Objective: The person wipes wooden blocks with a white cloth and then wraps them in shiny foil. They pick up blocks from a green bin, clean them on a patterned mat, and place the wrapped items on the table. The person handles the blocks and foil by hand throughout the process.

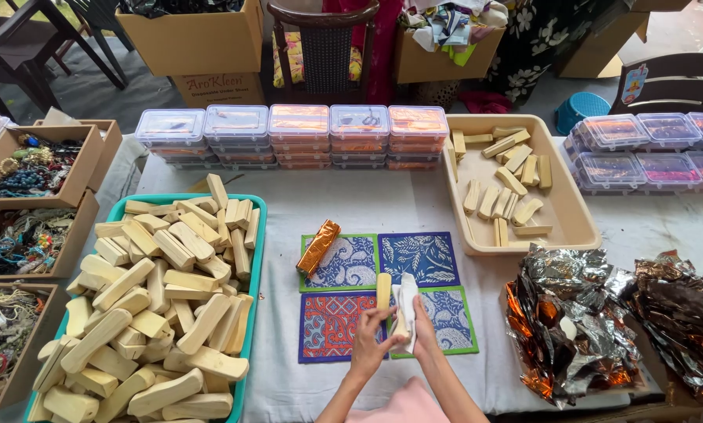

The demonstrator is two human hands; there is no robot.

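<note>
Left hand (371, 338): low centre of the frame, fingers curled around the bottom end of a pale wooden stick (383, 291), gripping it.
Right hand (420, 333): just right of the left hand, fingers closed on a strip of white paper (407, 301), pinching it against a second pale piece that is mostly hidden beneath.
Stick axis: nearly upright in the frame, its long axis running away from the body; the free end points toward the top edge.
Stick to hands: it rises straight up from the left hand, touching it; the right hand sits beside it, so the left is the nearer.
Paper to stick: just to the right, roughly parallel, the two close enough that I cannot tell whether they touch.
Surface beneath: four printed cloth mats (434, 257), in red, green and blue, laid as a square on a white tablecloth (383, 204); the hands work over the lower two.
Copper foil roll (318, 247): lies slanted on the upper left mat, apart from both hands.
Right of the hands: a heap of crumpled foil sheets (571, 313), silver and copper, lower right of the frame.
Left of the hands: a teal tray (255, 258) piled high with similar wooden pieces.
Farther right: a beige tray (571, 223) holding a loose scatter of the same pieces.
Far edge of the table: a row of stacked clear plastic boxes (297, 133) across the upper middle.
Far left: cardboard trays of beads (34, 168).
</note>
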